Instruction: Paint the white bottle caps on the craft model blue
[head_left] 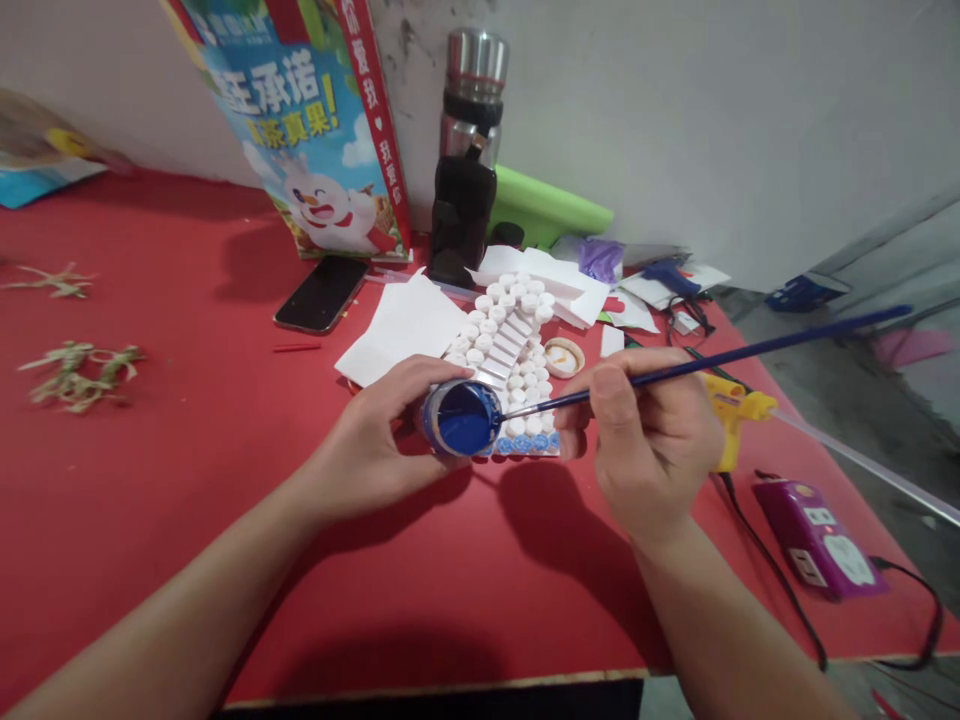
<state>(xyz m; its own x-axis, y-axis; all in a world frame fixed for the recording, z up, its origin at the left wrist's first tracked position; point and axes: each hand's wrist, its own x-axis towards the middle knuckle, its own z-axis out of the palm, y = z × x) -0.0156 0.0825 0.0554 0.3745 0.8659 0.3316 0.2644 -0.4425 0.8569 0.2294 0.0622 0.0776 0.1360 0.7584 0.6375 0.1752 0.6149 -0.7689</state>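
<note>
My left hand (390, 430) is wrapped round a small jar of blue paint (466, 418), tilted so its open mouth faces me. In my right hand (645, 430) a thin blue-handled paintbrush (720, 357) is pinched, its tip at the jar's right rim. Behind the jar lies a white craft piece (517, 345) built of rounded white pieces with a strip of steps through it. Along its front edge, several of the round pieces carry blue paint. A small round lid (564, 357) rests to its right.
A phone (321, 293), white paper (405, 325), a printed bag (315, 150) and a steel flask (474, 90) stand or lie toward the back. To the right are a yellow glue gun (731, 415) and a purple power strip (821, 540) with cords. Straw knots (79, 375) lie left.
</note>
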